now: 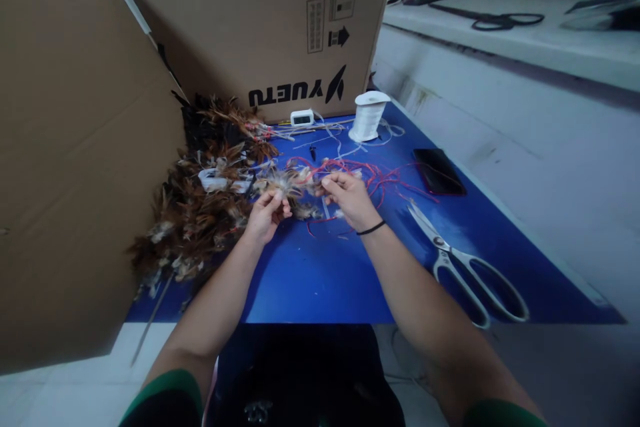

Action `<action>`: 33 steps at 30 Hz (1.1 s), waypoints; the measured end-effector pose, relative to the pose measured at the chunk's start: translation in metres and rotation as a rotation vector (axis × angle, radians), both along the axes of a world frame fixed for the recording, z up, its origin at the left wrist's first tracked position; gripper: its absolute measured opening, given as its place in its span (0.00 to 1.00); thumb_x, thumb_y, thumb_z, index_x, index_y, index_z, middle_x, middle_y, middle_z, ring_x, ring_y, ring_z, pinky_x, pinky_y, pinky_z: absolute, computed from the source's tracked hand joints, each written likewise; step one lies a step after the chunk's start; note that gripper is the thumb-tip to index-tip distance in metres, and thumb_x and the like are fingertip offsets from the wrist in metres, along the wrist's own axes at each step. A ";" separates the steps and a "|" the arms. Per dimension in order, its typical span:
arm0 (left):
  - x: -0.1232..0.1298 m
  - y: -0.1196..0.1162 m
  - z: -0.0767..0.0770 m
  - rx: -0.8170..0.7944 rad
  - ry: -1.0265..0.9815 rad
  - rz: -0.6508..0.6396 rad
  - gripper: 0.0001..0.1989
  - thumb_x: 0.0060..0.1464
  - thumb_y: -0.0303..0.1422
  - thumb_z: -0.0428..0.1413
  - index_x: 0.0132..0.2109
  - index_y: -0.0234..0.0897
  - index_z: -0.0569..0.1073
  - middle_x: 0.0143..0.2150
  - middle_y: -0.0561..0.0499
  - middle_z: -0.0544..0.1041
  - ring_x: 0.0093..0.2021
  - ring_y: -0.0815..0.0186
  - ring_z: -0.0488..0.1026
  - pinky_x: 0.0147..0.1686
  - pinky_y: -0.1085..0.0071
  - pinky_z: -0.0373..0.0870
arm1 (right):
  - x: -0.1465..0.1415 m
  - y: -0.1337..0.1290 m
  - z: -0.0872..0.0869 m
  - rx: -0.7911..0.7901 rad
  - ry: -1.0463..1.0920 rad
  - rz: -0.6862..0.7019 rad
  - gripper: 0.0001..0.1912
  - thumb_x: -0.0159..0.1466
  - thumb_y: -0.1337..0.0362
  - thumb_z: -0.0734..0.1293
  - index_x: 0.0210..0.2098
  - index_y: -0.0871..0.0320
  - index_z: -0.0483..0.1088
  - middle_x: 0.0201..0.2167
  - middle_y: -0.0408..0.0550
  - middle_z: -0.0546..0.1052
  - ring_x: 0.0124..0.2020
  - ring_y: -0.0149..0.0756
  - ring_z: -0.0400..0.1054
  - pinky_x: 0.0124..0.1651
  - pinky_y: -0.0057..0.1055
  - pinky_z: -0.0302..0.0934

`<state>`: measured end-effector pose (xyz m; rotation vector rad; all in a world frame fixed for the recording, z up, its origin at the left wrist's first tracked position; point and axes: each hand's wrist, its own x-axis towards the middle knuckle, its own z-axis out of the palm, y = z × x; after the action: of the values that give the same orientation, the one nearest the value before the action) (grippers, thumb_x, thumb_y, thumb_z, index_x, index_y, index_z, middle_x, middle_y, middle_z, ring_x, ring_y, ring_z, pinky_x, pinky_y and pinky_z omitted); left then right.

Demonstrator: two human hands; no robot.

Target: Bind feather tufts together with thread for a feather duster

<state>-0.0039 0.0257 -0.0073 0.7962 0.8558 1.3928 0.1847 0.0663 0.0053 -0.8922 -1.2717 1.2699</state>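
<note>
My left hand [267,215] is closed in a pinch on a small bunch of pale brown, fluffy feathers [283,181]. My right hand [351,200], with a black band at the wrist, pinches the feathers at their right side; its fingertips partly hide what lies between them. Pink-red cords [383,177] spread over the blue table [310,280] behind and beside my right hand. To the left of my left hand lies a large heap of brown feathers [195,213], with some white ties in it.
Scissors [443,247] lie right of my right forearm, near a dark phone [440,171]. A white spool [369,119] and a small digital display [302,118] stand at the back. Cardboard [225,20] walls the left and back. Black scissors [500,19] rest on the ledge [575,47].
</note>
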 end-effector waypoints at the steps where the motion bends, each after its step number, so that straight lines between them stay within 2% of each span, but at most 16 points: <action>1: 0.000 0.000 0.000 -0.025 -0.015 0.005 0.16 0.42 0.34 0.65 0.31 0.35 0.64 0.27 0.55 0.71 0.23 0.74 0.69 0.25 0.77 0.70 | -0.001 -0.002 0.002 -0.061 0.084 0.039 0.12 0.53 0.56 0.68 0.29 0.59 0.67 0.24 0.43 0.73 0.26 0.32 0.69 0.24 0.26 0.56; 5: 0.003 -0.001 0.000 -0.125 -0.058 0.008 0.15 0.41 0.31 0.65 0.32 0.35 0.65 0.32 0.54 0.74 0.24 0.74 0.71 0.26 0.75 0.73 | -0.002 -0.007 0.007 -0.211 0.249 0.128 0.16 0.47 0.57 0.73 0.28 0.59 0.66 0.24 0.42 0.73 0.28 0.31 0.71 0.24 0.24 0.58; 9: 0.009 -0.004 0.000 -0.205 -0.094 0.013 0.11 0.45 0.26 0.62 0.33 0.36 0.66 0.28 0.56 0.73 0.24 0.71 0.73 0.25 0.74 0.74 | -0.003 -0.010 0.009 -0.267 0.295 0.173 0.15 0.47 0.58 0.73 0.28 0.59 0.67 0.24 0.42 0.74 0.27 0.30 0.71 0.24 0.23 0.58; 14: 0.014 -0.007 0.002 -0.235 -0.161 0.027 0.07 0.49 0.22 0.58 0.33 0.35 0.67 0.27 0.56 0.73 0.24 0.71 0.74 0.28 0.74 0.75 | -0.006 -0.013 0.007 -0.320 0.246 0.224 0.16 0.46 0.57 0.73 0.27 0.59 0.67 0.25 0.44 0.76 0.28 0.30 0.71 0.24 0.22 0.58; 20: 0.016 -0.006 0.004 -0.218 -0.208 0.044 0.07 0.52 0.18 0.52 0.31 0.33 0.68 0.28 0.53 0.75 0.31 0.69 0.77 0.33 0.76 0.75 | -0.009 -0.014 0.002 -0.327 0.228 0.242 0.15 0.47 0.57 0.74 0.26 0.59 0.67 0.25 0.43 0.75 0.27 0.30 0.71 0.24 0.22 0.58; 26: 0.015 -0.005 0.001 -0.144 -0.139 0.035 0.05 0.49 0.21 0.57 0.29 0.32 0.69 0.28 0.53 0.76 0.31 0.70 0.77 0.36 0.76 0.75 | -0.012 -0.018 0.004 -0.372 0.102 0.294 0.17 0.47 0.58 0.74 0.31 0.60 0.68 0.27 0.44 0.75 0.25 0.28 0.69 0.21 0.21 0.58; 30: 0.015 -0.005 -0.002 -0.113 -0.057 0.008 0.07 0.46 0.27 0.62 0.29 0.33 0.69 0.28 0.53 0.77 0.31 0.71 0.76 0.37 0.76 0.74 | -0.020 -0.020 0.002 -0.346 -0.019 0.208 0.16 0.44 0.60 0.75 0.27 0.61 0.68 0.21 0.41 0.71 0.19 0.24 0.63 0.17 0.20 0.55; 33: 0.017 -0.005 -0.005 -0.083 -0.010 -0.012 0.11 0.43 0.31 0.65 0.30 0.33 0.70 0.28 0.52 0.77 0.31 0.69 0.77 0.36 0.75 0.75 | -0.025 -0.019 -0.002 -0.326 -0.039 0.099 0.13 0.47 0.61 0.74 0.25 0.61 0.68 0.17 0.39 0.69 0.17 0.23 0.61 0.15 0.19 0.53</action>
<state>0.0126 0.0211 -0.0124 0.7291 0.8937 1.3412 0.1596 0.0471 0.0032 -1.0990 -1.1685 1.5745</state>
